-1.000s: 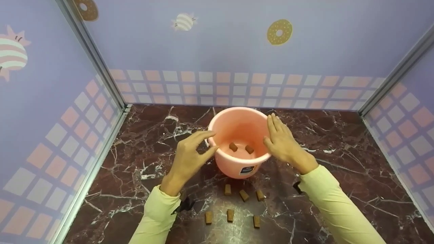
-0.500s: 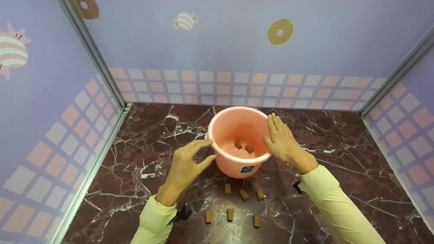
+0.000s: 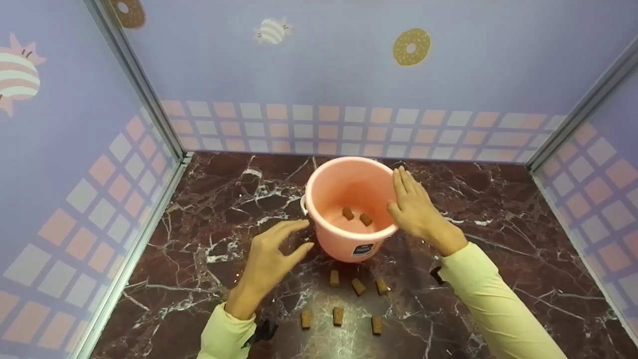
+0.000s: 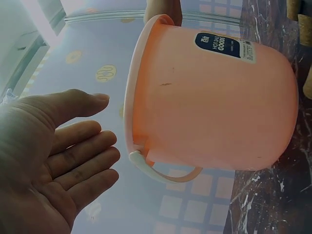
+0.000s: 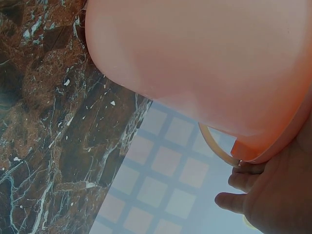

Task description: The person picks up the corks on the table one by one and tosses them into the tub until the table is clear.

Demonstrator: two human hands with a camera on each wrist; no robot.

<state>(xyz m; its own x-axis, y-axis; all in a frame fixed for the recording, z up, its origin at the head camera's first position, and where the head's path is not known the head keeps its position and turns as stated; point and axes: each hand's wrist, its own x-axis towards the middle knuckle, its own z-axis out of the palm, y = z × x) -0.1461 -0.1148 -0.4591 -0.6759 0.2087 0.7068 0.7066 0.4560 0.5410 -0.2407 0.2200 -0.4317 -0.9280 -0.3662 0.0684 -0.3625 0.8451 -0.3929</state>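
Note:
A pink bucket (image 3: 344, 244) stands upright on the dark marbled table (image 3: 224, 189). My right hand (image 3: 417, 207) grips its right rim, the thumb over the edge and the fingers along the outside; in the right wrist view the bucket hides the thumb. To the bucket's left, my left hand (image 3: 269, 257) hovers apart from it with nothing in it, thumb and fingers spread. The left wrist view shows that palm (image 4: 58, 161) bare. Two brown tapered corks (image 3: 366, 220) lie on the bucket floor. Several more corks (image 3: 338, 316) lie on the table in front of the bucket.
The bucket's white handle (image 3: 303, 205) hangs at its left side. Purple panels with pink and white squares enclose the table at the back (image 3: 344, 70), left (image 3: 65, 164) and right. Metal strips (image 3: 134, 75) run along the panel corners.
My left hand has drawn back from the bucket rim, down and to the left. One cork inside the bucket has shifted slightly. The right hand has stayed on the rim.

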